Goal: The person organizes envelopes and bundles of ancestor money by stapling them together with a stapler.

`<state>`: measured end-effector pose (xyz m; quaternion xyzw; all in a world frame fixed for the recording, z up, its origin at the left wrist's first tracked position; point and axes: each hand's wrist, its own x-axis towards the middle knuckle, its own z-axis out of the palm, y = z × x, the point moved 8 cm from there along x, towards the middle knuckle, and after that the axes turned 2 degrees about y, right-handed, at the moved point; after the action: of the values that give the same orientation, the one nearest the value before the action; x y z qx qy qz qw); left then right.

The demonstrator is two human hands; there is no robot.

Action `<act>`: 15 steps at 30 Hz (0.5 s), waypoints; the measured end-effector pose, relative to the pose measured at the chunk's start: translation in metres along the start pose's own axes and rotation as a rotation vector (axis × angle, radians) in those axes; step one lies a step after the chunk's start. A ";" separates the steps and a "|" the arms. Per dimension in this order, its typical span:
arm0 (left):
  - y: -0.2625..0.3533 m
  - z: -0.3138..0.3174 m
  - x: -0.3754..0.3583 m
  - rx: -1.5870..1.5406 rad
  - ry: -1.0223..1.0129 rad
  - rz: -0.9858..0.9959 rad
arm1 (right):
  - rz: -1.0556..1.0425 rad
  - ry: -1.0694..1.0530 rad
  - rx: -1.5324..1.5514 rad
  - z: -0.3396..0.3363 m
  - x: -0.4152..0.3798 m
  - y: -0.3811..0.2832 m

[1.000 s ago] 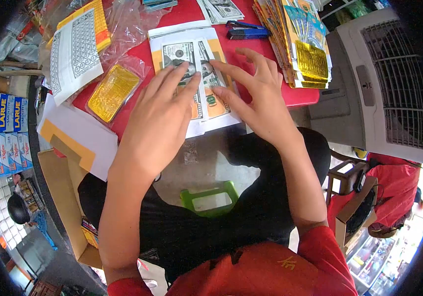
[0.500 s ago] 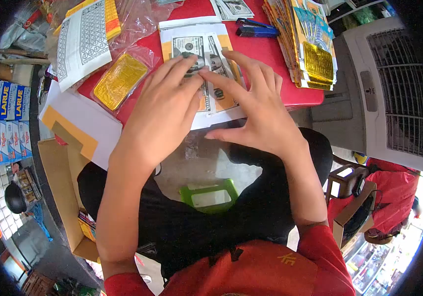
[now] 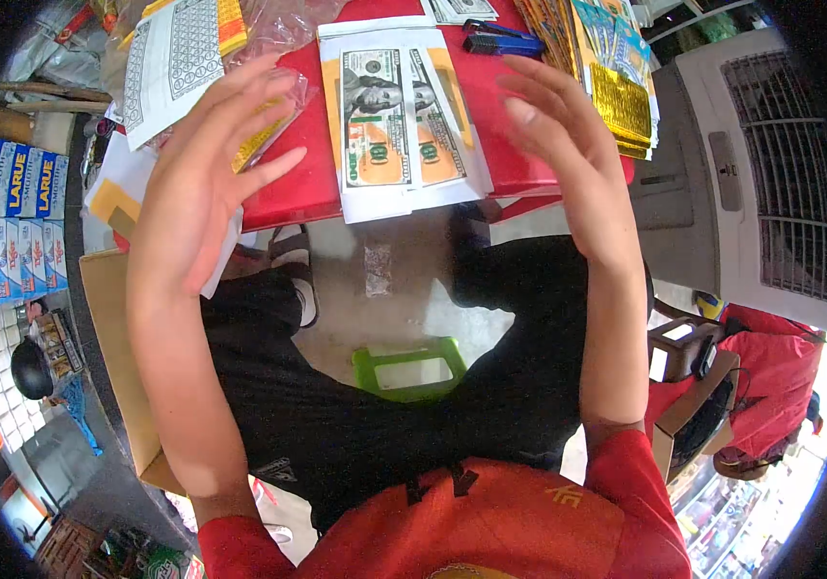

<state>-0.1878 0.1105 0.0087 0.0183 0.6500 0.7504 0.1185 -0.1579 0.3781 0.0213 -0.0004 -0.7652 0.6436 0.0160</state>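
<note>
Two printed dollar notes, one on the left (image 3: 375, 145) and one on the right (image 3: 437, 154), lie side by side on a stack of white-and-orange paper (image 3: 365, 37) at the red table's front edge. My left hand (image 3: 206, 169) is raised left of the notes, fingers apart and holding nothing. It partly hides a gold packet (image 3: 261, 135) in clear plastic. On the other side my right hand (image 3: 572, 145) hovers apart from the paper, its fingers loosely spread. A blue stapler (image 3: 502, 41) lies just beyond it.
The red table (image 3: 302, 193) also bears bundled papers with gold foil (image 3: 621, 111) at right, a patterned white sheet (image 3: 172, 72) at left, and more notes (image 3: 461, 10) behind. A cardboard box (image 3: 119, 338) stands at left, a green stool (image 3: 408, 369) below, a grey cooler (image 3: 722, 164) at right.
Both hands have let go of the notes and moved apart, the left toward the gold packet, the right outward. The notes stay on the paper stack, fully uncovered.
</note>
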 end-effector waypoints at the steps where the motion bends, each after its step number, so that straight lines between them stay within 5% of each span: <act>1: -0.007 0.000 -0.002 -0.047 0.000 -0.038 | -0.147 0.016 -0.110 0.000 0.002 -0.001; 2: -0.013 -0.001 -0.004 -0.094 0.002 -0.075 | -0.147 0.015 -0.108 0.000 0.001 -0.001; 4: -0.017 0.004 -0.007 -0.125 0.004 -0.093 | -0.602 -0.082 -0.768 0.025 -0.013 -0.029; 15: -0.033 0.013 -0.005 -0.287 0.006 -0.160 | -0.653 -0.232 -0.995 0.072 -0.029 -0.013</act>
<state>-0.1752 0.1261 -0.0210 -0.0529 0.5360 0.8237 0.1773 -0.1300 0.3040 0.0210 0.2973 -0.9316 0.1660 0.1271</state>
